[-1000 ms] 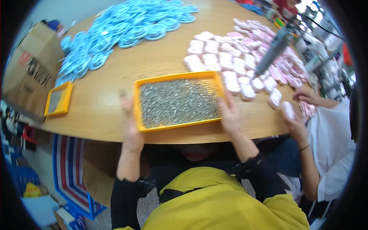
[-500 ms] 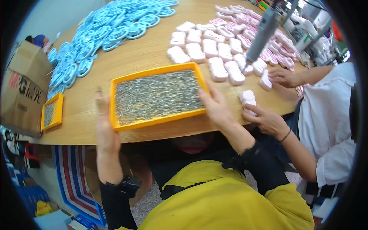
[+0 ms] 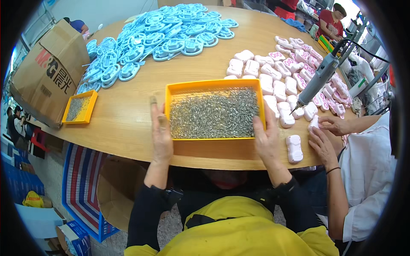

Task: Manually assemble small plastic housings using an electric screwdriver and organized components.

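Wooden tabletop (image 3: 128, 123) runs under the yellow tray (image 3: 213, 85) of loose metal pieces (image 3: 209, 113), near centre, grasped at opposite sides by left hand (image 3: 162, 138) and right hand (image 3: 268, 138). Uneven tilting could spill them toward the pale pink casings (image 3: 279, 90), farther right.

Parts (image 3: 222, 113) lay in the tray (image 3: 213, 84); left stood the box (image 3: 55, 70); right, on the counter (image 3: 128, 117), lay cases (image 3: 279, 91).

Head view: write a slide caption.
Left hand and right hand hold a yellow tray of small metal pieces at a wood-toned table.
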Tool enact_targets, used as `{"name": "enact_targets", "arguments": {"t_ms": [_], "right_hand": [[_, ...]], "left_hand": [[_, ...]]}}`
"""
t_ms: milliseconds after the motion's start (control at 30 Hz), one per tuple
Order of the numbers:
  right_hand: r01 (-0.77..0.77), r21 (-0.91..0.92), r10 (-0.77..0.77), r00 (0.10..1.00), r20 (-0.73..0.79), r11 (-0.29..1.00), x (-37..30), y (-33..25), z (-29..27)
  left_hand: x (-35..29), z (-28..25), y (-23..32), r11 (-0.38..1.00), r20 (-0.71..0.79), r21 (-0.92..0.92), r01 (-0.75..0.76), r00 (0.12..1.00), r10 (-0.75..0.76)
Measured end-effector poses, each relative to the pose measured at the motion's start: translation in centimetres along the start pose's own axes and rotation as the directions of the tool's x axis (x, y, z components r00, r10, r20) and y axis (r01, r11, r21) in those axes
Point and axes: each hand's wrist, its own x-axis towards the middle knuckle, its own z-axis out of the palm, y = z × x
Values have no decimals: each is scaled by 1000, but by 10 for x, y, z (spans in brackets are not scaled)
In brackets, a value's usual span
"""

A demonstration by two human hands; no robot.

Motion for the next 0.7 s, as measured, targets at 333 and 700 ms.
{"name": "enact_targets", "arguments": {"t_ms": [333, 700], "right_hand": [[-157, 101, 160, 987, -24, 982, 2, 12, -12], [-355, 140, 356, 934, 17, 924, -3, 1, -19]], "left_hand": [[9, 14, -19, 994, 10, -92, 67, 998, -66], [-3, -1, -12, 979, 7, 141, 149, 988, -151]]}}
